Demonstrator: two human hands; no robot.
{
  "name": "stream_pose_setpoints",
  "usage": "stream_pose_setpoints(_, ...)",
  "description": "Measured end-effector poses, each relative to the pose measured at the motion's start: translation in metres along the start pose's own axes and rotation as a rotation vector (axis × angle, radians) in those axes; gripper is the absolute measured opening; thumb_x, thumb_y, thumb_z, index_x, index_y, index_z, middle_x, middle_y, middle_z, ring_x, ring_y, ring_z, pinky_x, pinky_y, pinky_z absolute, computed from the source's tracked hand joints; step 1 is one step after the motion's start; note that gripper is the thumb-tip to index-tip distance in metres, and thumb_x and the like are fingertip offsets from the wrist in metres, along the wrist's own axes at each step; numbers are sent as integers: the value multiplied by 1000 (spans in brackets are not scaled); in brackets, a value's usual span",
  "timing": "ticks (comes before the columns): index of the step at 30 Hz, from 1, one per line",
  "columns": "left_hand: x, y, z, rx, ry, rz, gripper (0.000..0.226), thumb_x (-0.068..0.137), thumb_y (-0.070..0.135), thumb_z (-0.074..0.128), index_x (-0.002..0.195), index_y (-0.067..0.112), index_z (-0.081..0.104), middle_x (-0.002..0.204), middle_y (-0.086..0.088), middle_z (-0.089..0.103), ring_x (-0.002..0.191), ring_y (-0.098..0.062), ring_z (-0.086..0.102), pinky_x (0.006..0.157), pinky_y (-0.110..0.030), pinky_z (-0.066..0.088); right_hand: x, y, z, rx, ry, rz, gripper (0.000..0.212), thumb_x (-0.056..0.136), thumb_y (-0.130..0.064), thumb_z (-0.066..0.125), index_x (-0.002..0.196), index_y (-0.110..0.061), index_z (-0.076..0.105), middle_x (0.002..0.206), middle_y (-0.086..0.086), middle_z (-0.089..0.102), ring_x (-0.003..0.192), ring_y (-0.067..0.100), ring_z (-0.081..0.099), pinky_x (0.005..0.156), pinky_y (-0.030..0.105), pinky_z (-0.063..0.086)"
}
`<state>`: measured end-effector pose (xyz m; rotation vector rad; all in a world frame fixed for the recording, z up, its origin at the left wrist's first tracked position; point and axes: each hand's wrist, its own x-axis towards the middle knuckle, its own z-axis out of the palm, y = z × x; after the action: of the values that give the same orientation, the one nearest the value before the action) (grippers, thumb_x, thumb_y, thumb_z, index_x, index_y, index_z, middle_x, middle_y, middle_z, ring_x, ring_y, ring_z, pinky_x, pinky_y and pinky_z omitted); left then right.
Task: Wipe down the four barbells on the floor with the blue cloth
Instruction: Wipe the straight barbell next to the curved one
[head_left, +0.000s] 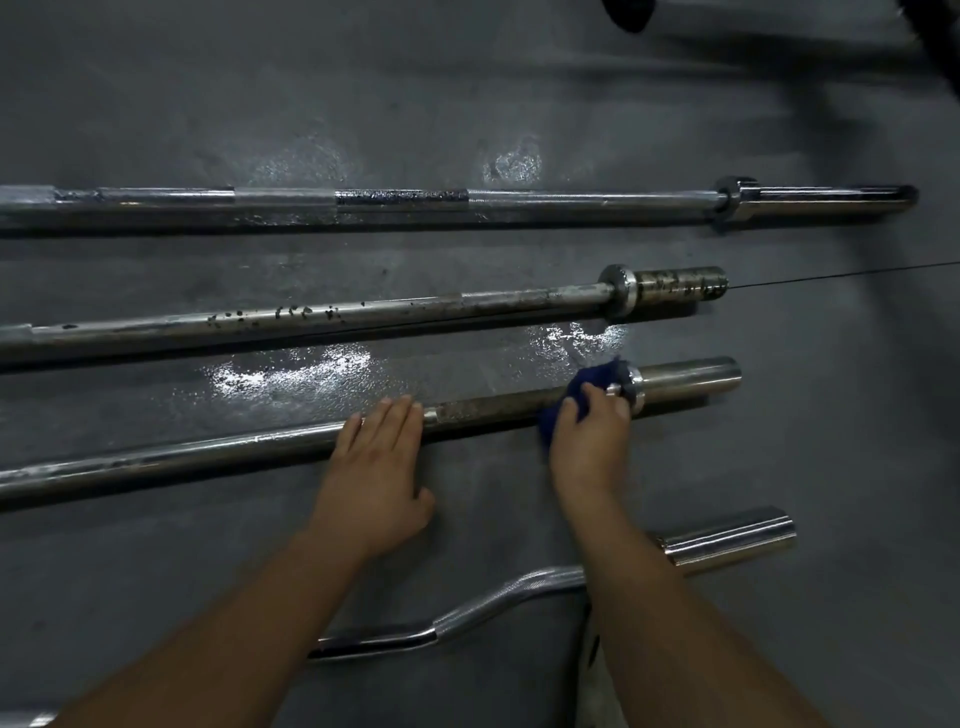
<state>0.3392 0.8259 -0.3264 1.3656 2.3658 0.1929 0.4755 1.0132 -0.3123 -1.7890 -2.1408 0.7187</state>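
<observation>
Four steel barbells lie side by side on the grey floor. The farthest bar (571, 200) is the longest, and a rust-spotted bar (415, 309) lies below it. On the third bar (483, 408) my right hand (589, 441) presses the blue cloth (592, 387) against the shaft, right beside the collar of its right sleeve. My left hand (376, 467) rests flat on the same bar further left, fingers spread over the shaft. Nearest me lies a curved, shiny curl bar (498, 597), partly hidden under my right forearm.
Wet, glossy patches (322, 371) shine on the floor between the second and third bars and above the farthest one. A thin dark line (831, 275) runs rightward from the second bar's end. Dark objects sit at the top right corner (628, 13).
</observation>
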Motion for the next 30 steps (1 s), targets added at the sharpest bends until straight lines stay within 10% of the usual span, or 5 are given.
stream_pose_setpoints(14,0,-1,4,72,7,3,96,64,45,57,150,6,38,155,-11,39,142,-29,36,118,-52,25,14,12,-16,-45,-171,-260,36,92,-15,62,127,-9,63,123,11,57,110,25,57,91,19,35)
stream_pose_setpoints(19,0,0,7,71,24,0,95,65,44,57,150,6,38,156,-12,37,143,-29,34,118,-53,26,8,12,-14,-23,-15,-27,36,92,-16,60,128,-9,61,127,12,51,108,28,56,88,21,35)
stream_pose_setpoints(24,0,1,1,69,-8,5,97,63,45,56,149,5,39,155,-13,39,143,-30,35,118,-52,27,-20,-25,15,-18,-307,-480,31,85,-12,62,115,-8,67,111,13,59,98,32,60,91,36,49)
stream_pose_setpoints(28,0,1,1,42,7,-8,96,66,44,54,152,7,35,159,-10,33,147,-27,29,120,-50,20,-12,-7,8,38,-40,-81,34,92,-11,59,125,-7,63,126,14,52,109,30,57,97,25,38)
stream_pose_setpoints(30,-1,2,3,55,2,-2,97,64,43,56,151,6,36,158,-11,35,145,-29,32,119,-51,22,-27,-16,19,12,-134,-169,34,91,-12,59,125,-7,63,121,14,52,106,30,57,96,27,41)
